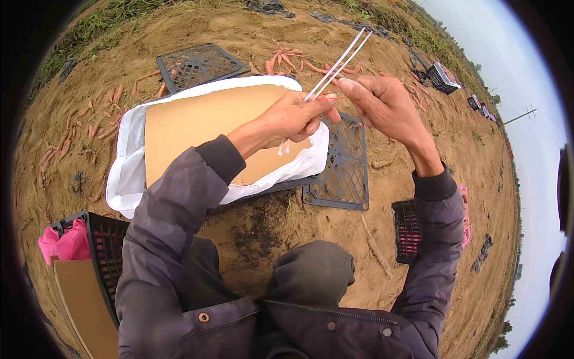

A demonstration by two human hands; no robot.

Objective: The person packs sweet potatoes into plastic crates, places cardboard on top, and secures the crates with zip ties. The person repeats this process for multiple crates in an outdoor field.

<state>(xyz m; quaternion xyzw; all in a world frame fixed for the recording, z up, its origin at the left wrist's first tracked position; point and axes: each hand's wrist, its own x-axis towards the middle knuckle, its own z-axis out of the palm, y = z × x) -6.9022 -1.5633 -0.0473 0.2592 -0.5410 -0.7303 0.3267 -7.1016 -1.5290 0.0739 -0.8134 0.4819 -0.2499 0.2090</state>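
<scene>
Two white plastic cable ties (334, 67) are pinched in my left hand (293, 119); their long tails point up and away, and their small heads hang below the palm. A thin red thread (332, 98) stretches from my left thumb to the curled fingers of my right hand (388, 107), which appear to grip its end. Both hands are above a black plastic crate lined with white fabric (128, 161). A brown cardboard sheet (202, 121) covers the top inside the liner, so whatever lies beneath it is hidden.
Black lattice lids (343, 166) lie on the soil right of and behind the crate. Sweet potatoes (284, 58) are scattered beyond. At left stands a black crate (105, 251) with pink cloth (67, 242) and cardboard (83, 305); another crate (406, 233) is partly behind my right arm.
</scene>
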